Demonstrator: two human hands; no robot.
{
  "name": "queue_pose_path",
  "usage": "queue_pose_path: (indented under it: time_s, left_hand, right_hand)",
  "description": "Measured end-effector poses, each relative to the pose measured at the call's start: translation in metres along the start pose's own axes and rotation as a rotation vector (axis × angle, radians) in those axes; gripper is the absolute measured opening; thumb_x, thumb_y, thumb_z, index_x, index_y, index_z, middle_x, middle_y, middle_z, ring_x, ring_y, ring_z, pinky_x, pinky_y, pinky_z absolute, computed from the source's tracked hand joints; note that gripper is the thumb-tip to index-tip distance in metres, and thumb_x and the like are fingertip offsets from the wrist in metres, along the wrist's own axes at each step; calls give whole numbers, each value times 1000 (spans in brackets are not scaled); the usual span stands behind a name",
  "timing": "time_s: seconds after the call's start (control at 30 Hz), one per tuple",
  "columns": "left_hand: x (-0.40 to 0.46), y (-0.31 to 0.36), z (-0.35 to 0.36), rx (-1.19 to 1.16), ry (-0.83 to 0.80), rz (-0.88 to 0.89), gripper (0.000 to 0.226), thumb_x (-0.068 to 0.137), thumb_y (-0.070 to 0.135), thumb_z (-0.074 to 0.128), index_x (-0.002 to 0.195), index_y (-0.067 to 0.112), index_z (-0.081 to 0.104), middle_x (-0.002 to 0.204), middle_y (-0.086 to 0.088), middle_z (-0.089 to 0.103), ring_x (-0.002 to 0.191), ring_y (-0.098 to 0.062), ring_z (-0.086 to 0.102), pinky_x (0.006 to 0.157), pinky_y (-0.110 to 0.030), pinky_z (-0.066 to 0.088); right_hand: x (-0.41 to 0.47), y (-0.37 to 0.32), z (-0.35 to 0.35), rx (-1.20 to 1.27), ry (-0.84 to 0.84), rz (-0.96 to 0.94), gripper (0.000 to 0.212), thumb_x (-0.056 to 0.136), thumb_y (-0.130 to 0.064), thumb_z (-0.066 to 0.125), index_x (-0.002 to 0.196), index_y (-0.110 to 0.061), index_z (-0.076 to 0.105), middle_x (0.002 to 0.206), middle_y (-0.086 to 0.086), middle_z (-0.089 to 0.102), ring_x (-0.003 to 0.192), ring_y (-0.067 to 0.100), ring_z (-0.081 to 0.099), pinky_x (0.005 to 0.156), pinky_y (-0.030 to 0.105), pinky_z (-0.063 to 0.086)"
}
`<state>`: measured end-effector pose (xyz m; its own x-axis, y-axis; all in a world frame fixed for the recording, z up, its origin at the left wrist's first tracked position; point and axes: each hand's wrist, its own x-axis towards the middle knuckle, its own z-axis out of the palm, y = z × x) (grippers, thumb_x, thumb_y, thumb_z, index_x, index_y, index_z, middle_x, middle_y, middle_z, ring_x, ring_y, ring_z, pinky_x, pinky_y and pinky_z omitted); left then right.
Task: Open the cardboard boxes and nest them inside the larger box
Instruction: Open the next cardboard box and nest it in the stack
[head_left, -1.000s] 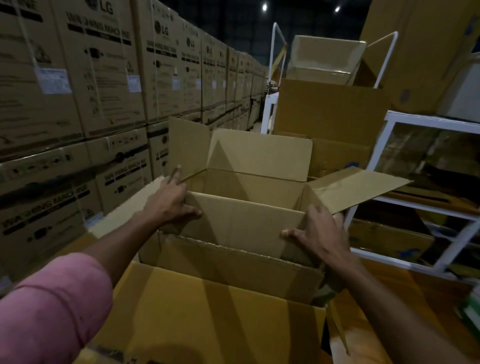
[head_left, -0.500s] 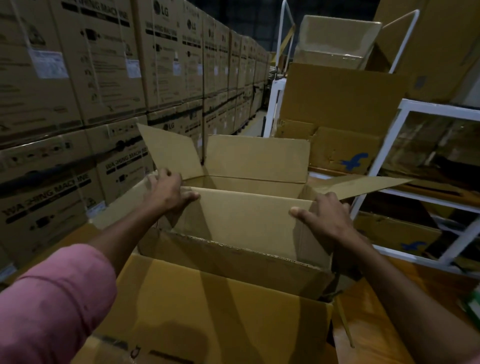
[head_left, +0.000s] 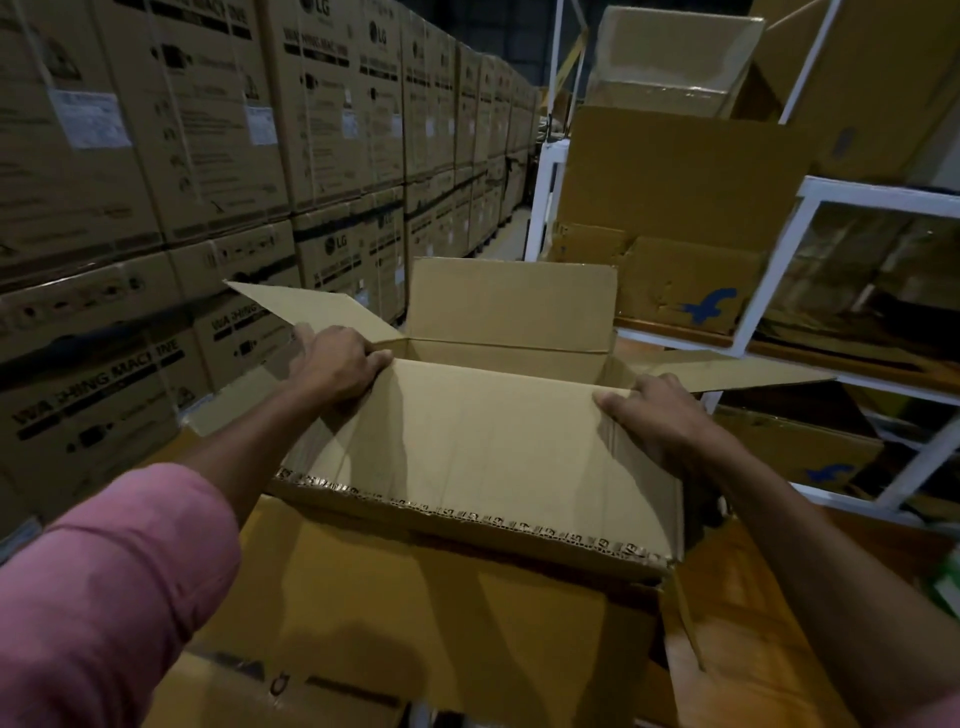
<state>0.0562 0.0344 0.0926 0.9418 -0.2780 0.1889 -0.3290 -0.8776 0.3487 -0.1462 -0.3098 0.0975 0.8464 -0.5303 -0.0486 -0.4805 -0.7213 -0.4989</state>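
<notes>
An open brown cardboard box (head_left: 483, 447) stands in front of me with all its top flaps raised or spread. My left hand (head_left: 337, 366) grips the left end of its near flap, fingers curled over the top edge. My right hand (head_left: 657, 418) grips the right end of the same flap, thumb on the near face. The box sits down inside a larger cardboard box (head_left: 415, 618), whose near flap spreads toward me below it. The inside bottom of the smaller box is hidden.
Stacked washing machine cartons (head_left: 171, 171) form a wall on the left. A white metal rack (head_left: 852, 291) with flattened cartons, some with a blue logo, stands on the right. More cardboard boxes (head_left: 675, 171) rise behind. A narrow aisle (head_left: 511, 241) runs between.
Both hands slid up to the top edge of the near flap and closed on it. The left side flap dropped outward, and the view moved closer to the box.
</notes>
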Motion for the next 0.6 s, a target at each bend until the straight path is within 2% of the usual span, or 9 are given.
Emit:
queue_pose_path:
  time_s: [0.07, 0.1, 0.17, 0.27, 0.33, 0.4, 0.47, 0.53, 0.6]
  left_hand:
    - [0, 1, 0, -8, -14, -18, 48, 100, 59, 45, 115, 22, 73, 101, -8, 61, 117, -35, 38, 83, -44, 33]
    - [0, 1, 0, -6, -31, -33, 46, 101, 57, 46, 114, 21, 72, 100, -10, 60, 119, -35, 37, 83, -44, 34]
    - [0, 0, -2, 29, -92, -68, 43, 101, 56, 46, 109, 19, 67, 100, -12, 58, 120, -36, 38, 87, -46, 39]
    - [-1, -9, 1, 175, -207, -71, 49, 100, 58, 44, 107, 13, 63, 100, -11, 60, 113, -35, 49, 102, -51, 35]
    - [-7, -14, 7, 246, -250, -79, 45, 101, 56, 44, 108, 15, 61, 102, -8, 60, 115, -34, 52, 107, -50, 32]
    - [-14, -17, 13, 314, -293, -84, 43, 102, 54, 44, 114, 15, 61, 107, -9, 60, 119, -33, 52, 109, -51, 30]
    - [-20, -17, 14, 362, -320, -75, 43, 101, 53, 46, 118, 16, 61, 112, -10, 60, 118, -33, 54, 110, -52, 33]
    - [-24, -17, 11, 367, -319, -69, 40, 98, 52, 52, 117, 18, 63, 106, -7, 60, 110, -31, 58, 105, -55, 42]
    - [-29, -12, 4, 341, -359, -22, 35, 96, 47, 58, 113, 18, 67, 103, -4, 63, 101, -27, 61, 99, -52, 49]
  right_hand:
    - [-11, -11, -4, 14, 1, 1, 81, 69, -89, 39, 104, -21, 63, 123, 15, 59, 114, 45, 57, 96, 64, 49]
    - [-16, -16, -7, 12, -3, -2, 73, 79, -83, 41, 103, -18, 64, 121, 15, 61, 113, 42, 58, 100, 64, 47]
    - [-26, -23, -8, -34, -61, 5, 59, 97, -65, 43, 110, -12, 66, 120, 12, 64, 110, 34, 60, 103, 56, 46]
    - [-37, -21, 5, -97, -210, 35, 59, 102, -58, 41, 127, -10, 63, 129, 14, 62, 114, 32, 60, 91, 37, 48]
    - [-41, -17, 21, -157, -292, 27, 62, 102, -59, 39, 132, -9, 62, 136, 15, 60, 119, 32, 58, 87, 32, 43]
    - [-44, -16, 33, -211, -355, 27, 66, 103, -60, 35, 134, -9, 61, 138, 15, 59, 121, 32, 57, 91, 33, 44]
    - [-45, -20, 36, -262, -371, 22, 70, 101, -65, 32, 136, -11, 61, 140, 14, 58, 124, 32, 56, 100, 39, 45]
    - [-45, -24, 33, -322, -382, 18, 72, 99, -68, 33, 137, -14, 60, 141, 13, 57, 127, 31, 55, 105, 45, 45]
    - [-45, -26, 29, -381, -405, 2, 69, 98, -70, 37, 134, -16, 62, 137, 11, 60, 123, 29, 56, 105, 46, 46]
